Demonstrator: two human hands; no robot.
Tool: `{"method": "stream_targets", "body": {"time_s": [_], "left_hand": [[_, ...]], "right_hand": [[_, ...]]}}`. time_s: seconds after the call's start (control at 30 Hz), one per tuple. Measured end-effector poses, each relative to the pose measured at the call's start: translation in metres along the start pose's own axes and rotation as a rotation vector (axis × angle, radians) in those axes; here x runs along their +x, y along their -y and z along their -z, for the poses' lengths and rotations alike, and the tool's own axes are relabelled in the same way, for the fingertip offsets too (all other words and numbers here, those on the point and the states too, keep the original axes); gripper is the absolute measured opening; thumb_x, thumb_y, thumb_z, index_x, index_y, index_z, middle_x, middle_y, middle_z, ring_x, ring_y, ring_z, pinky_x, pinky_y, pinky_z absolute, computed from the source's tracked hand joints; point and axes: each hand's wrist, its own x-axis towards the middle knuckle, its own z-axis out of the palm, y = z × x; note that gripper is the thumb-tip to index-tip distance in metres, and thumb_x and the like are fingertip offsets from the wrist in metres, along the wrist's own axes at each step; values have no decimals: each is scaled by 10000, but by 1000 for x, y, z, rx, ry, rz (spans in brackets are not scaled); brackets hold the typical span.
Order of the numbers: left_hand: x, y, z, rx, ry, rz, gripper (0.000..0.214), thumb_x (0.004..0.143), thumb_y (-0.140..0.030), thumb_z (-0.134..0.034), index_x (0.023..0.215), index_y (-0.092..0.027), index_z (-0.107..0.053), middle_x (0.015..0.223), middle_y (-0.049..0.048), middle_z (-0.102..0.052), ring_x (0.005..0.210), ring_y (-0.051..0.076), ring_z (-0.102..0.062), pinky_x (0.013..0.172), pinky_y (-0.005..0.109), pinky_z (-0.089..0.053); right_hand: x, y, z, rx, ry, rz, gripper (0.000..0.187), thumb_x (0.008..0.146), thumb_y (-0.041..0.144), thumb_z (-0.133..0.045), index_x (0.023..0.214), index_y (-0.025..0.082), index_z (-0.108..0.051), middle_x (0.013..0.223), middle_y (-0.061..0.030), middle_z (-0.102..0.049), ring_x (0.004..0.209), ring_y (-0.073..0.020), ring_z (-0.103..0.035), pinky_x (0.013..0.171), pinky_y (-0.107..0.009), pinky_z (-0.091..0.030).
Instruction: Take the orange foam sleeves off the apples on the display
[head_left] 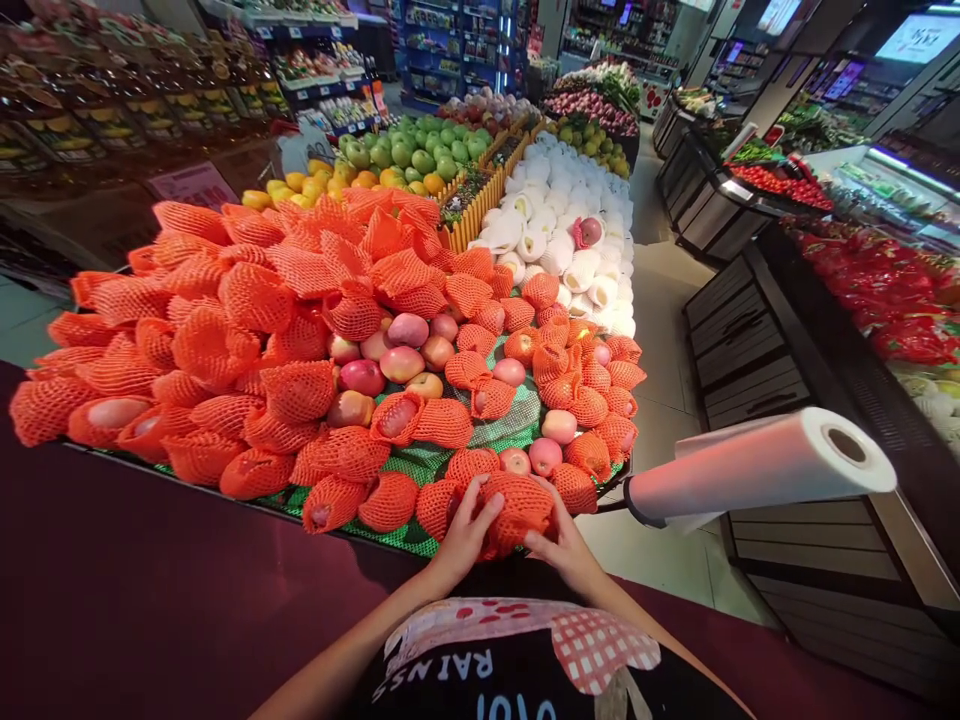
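Observation:
Between my two hands, at the front edge of the fruit stand, is an apple in an orange foam net (517, 512). My left hand (469, 528) grips its left side, with the thumb on top of the net. On the right side my right hand (559, 540) is closed round the same net. Just behind lie bare apples (545, 456), and more apples in orange nets (389, 500) sit to the left of my hands. The fruit inside the held net is mostly hidden.
A roll of clear plastic bags (757, 475) juts out to the right of the stand. White-netted fruit (555, 190), green fruit (420, 150) and yellow fruit (300, 187) lie farther back. Green mesh matting (502, 415) shows between the apples. Another counter (757, 370) stands across the aisle.

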Motion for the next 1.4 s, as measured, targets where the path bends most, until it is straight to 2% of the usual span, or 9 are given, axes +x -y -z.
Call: {"method": "stream_targets", "body": {"time_s": [0.07, 0.17, 0.53, 0.73, 0.83, 0.97, 1.17, 1.3, 1.4], "left_hand": [[-2, -3, -3, 105, 42, -42, 449, 810, -547, -699, 1115, -241, -576, 1120, 51, -648, 1097, 220, -590, 1026, 340, -435], [-1, -4, -5, 166, 117, -79, 363, 842, -546, -658, 954, -207, -590, 966, 18, -621, 948, 182, -567, 922, 295, -447], [1, 2, -3, 182, 2, -150, 339, 905, -514, -576, 809, -203, -480, 772, -48, -433, 732, 114, -418, 727, 249, -386], [0, -2, -5, -39, 33, -17, 428, 840, -628, -608, 885, -207, -550, 930, 17, -571, 792, 139, -547, 596, 219, -434], [-1, -11, -5, -87, 40, -57, 426, 866, -629, -570, 987, -220, -577, 1265, 83, -566, 995, 194, -632, 556, 202, -463], [-4, -17, -3, -113, 20, -78, 439, 881, -614, -557, 1096, -231, -580, 1355, 99, -552, 1034, 194, -657, 599, 210, -512], [-11, -19, 3, -153, 18, -94, 446, 887, -613, -550, 1077, -214, -609, 1346, 107, -595, 942, 177, -676, 584, 230, -512], [-13, -21, 6, -150, 13, -122, 465, 888, -625, -541, 1072, -201, -596, 1424, 131, -535, 994, 205, -676, 550, 230, -499], [-12, -24, 6, -144, 3, -135, 479, 886, -640, -532, 1060, -197, -587, 1453, 142, -495, 998, 211, -675, 536, 230, -491]], "right_hand": [[2, -10, -1, 12, -1, 7, 928, 636, 474, -891, 1420, 292, -429, 1439, -109, -511, 1355, -319, -474, 1178, -506, -316], [8, -23, 1, 41, -49, 1, 969, 569, 443, -926, 1386, 291, -427, 1359, -114, -548, 1295, -329, -517, 1147, -520, -361], [19, -37, 5, -37, -75, -43, 688, 581, 398, -911, 1138, 246, -537, 1154, -58, -609, 1113, -256, -589, 1030, -431, -464], [36, -26, 13, -43, -171, -69, 523, 700, 499, -764, 1083, 197, -574, 1049, -101, -677, 971, -297, -659, 894, -461, -537], [60, -6, 31, -293, -299, 101, 648, 663, 465, -801, 1189, 192, -540, 1206, -126, -629, 1143, -320, -589, 1037, -491, -463], [101, 19, 53, -1058, -343, 453, 734, 718, 410, -779, 1348, 188, -476, 1420, -162, -489, 1330, -338, -442, 1103, -499, -408], [165, 28, 53, -1609, -246, 251, 713, 732, 228, -748, 1393, 249, -481, 1418, -134, -462, 1221, -339, -469, 757, -372, -530], [198, 27, 41, -1677, -120, 278, 743, 726, 191, -754, 1404, 264, -459, 1405, -108, -463, 1188, -300, -458, 736, -326, -514], [215, 23, 35, -1672, -179, 267, 752, 722, 164, -745, 1407, 213, -437, 1397, -140, -450, 1218, -310, -424, 790, -342, -518]]}}
